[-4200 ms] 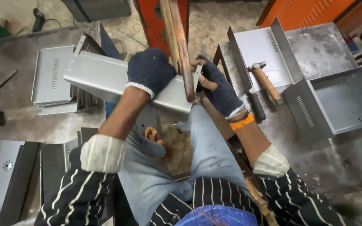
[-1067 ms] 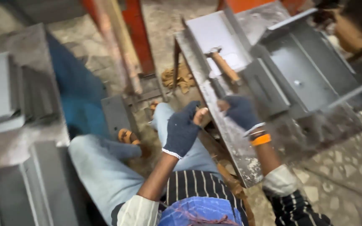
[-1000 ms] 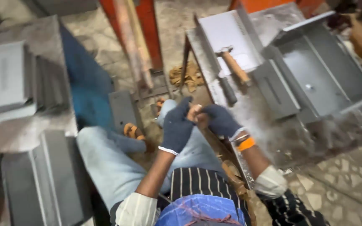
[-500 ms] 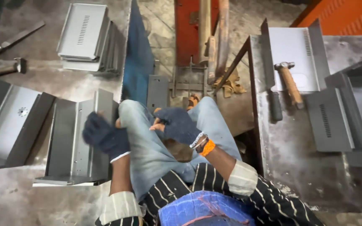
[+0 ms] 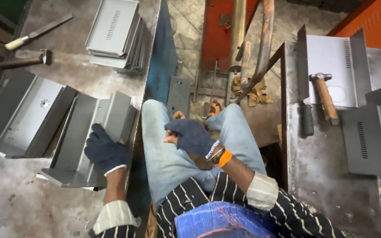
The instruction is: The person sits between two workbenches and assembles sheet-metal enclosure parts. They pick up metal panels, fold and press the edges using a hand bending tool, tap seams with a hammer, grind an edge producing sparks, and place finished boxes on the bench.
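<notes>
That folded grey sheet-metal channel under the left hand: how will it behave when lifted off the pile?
The channel is bent sheet, so probably stiff and fairly light. Its bare edges look sharp; the left hand is gloved. Resting on similar panels, it may slide and clatter.

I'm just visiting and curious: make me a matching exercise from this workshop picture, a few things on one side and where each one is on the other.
Things:
1. left hand
2. right hand
3. hammer
4. stack of vented sheet-metal panels

Places:
A. far on the left bench
B. on the lap, over the jeans
C. on the right bench, partly on a folded white panel
D. on a bent grey channel at the left bench's edge

Pairs: 1-D, 2-B, 3-C, 4-A
</notes>
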